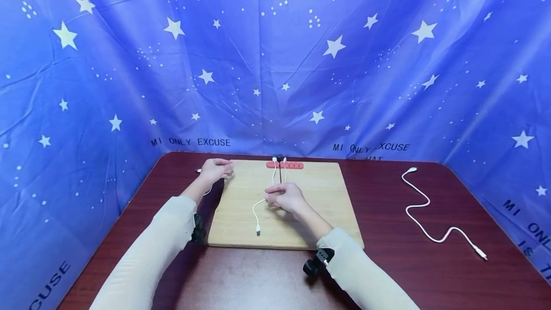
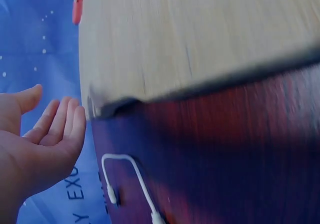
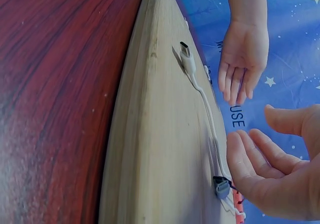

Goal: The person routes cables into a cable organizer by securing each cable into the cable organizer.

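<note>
A white cable (image 1: 258,227) runs beneath the right grip (image 1: 286,197), unclenched like the left grip (image 1: 215,170).

The left hand (image 2: 44,149) lies between eight and nine o'clock, fingers loosely extended, thumb apart. Its fingertips come close to the corner of the wooden board (image 2: 195,33), which spreads around one o'clock; blur makes contact hard to judge. A red strip (image 2: 77,6) sits at eleven, starry blue cloth (image 2: 27,48) at ten. A white cable (image 2: 120,157) bends at seven on the dark red tabletop (image 2: 240,159).
</note>
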Action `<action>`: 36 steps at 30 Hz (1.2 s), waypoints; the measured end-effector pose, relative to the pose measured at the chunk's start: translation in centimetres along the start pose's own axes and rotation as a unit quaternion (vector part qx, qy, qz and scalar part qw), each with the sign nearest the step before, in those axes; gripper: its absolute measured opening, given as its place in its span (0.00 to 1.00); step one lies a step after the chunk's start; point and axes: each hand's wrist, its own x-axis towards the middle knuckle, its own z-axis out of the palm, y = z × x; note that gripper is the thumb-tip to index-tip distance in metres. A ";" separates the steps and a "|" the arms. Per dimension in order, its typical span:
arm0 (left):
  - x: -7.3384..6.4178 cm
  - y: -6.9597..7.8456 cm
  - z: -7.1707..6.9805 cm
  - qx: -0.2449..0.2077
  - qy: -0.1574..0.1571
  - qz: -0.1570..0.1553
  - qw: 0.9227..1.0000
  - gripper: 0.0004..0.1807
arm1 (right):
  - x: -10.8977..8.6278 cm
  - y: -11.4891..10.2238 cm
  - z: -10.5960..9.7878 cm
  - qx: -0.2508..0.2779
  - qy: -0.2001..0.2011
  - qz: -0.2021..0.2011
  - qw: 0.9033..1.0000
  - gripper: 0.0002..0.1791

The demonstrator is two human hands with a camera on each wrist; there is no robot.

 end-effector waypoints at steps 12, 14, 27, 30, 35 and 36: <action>0.6 -1.1 -2.7 0.013 0.047 -0.040 0.998 0.17 | 0.3 -0.6 1.1 0.003 -0.014 -0.003 1.000 0.15; 0.7 -1.3 -3.1 0.008 0.049 -0.046 0.998 0.18 | 0.4 -0.6 1.4 0.007 -0.016 -0.003 1.000 0.15; 1.5 -2.9 -5.3 -0.032 0.092 -0.115 0.989 0.17 | 0.9 -0.7 3.6 0.007 -0.037 0.002 0.999 0.14; 1.9 -3.1 -5.9 -0.053 0.110 -0.145 0.982 0.22 | 0.9 -0.9 4.2 0.007 -0.041 -0.002 0.999 0.14; 2.1 -3.1 -6.7 -0.088 0.139 -0.178 0.970 0.30 | 1.1 -1.0 5.0 0.005 -0.046 -0.008 0.999 0.13; 2.1 -3.1 -6.9 -0.093 0.143 -0.182 0.968 0.30 | 1.2 -1.0 5.1 0.007 -0.046 -0.007 0.999 0.13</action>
